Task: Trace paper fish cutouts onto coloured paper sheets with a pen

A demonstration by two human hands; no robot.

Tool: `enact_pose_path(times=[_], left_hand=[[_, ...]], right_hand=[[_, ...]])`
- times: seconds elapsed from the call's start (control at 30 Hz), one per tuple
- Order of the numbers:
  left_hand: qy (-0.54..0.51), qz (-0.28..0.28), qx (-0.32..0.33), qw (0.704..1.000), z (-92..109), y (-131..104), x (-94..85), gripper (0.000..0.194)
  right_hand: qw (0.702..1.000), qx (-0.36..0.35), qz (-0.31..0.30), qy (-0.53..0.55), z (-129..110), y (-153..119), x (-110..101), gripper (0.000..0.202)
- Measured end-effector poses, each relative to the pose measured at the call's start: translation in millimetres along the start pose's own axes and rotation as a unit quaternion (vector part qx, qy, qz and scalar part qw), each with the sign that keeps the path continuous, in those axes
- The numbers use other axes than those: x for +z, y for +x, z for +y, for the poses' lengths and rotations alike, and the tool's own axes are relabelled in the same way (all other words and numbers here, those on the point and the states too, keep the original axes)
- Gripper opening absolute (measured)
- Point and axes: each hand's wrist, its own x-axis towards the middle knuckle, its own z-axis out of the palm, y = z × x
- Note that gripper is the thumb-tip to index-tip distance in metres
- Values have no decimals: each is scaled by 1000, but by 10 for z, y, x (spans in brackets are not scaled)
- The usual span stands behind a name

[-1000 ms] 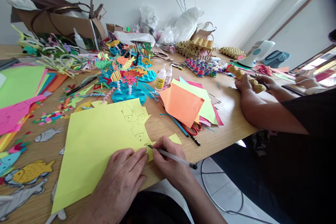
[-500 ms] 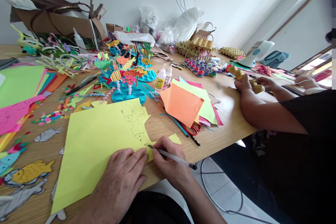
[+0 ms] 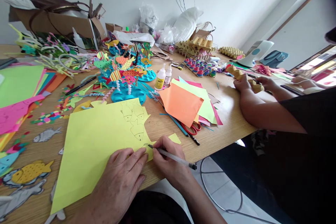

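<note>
A sheet of yellow paper [image 3: 89,147] lies at the table's front edge, with several fish outlines [image 3: 137,130] drawn near its right side. My left hand [image 3: 126,171] rests flat on the sheet, fingers stretched out. Pinched in my right hand [image 3: 169,157] is a pen [image 3: 177,159] with a clear barrel and a black end. Its tip touches the paper beside a small dark mark, just right of my left fingertips. Cut-out paper fish, among them a yellow one [image 3: 31,173] and a grey one [image 3: 47,134], lie left of the sheet.
Orange paper [image 3: 181,101] covers other coloured sheets, with red scissors [image 3: 193,128] partly beneath. Glue bottles [image 3: 160,77] stand behind, beside blue bases [image 3: 128,94] bearing paper fish. At right, another person's hand [image 3: 243,83] holds an egg-carton piece [image 3: 235,72]. A wire-framed stool [image 3: 222,185] stands below.
Both hands and the pen stay almost in place at the same mark. The view shifts very slightly.
</note>
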Motion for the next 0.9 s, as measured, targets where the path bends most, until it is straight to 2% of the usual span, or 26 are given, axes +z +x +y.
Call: enact_pose_path(times=[0.23, 0.9], left_hand=[[-18, 4, -1, 1000, 11, 13, -2, 32], [-7, -5, -1, 1000, 8, 14, -12, 33]], right_hand=[[1000, 1, 23, -7, 20, -1, 9, 6], [1000, 3, 12, -4, 5, -1, 5, 7]])
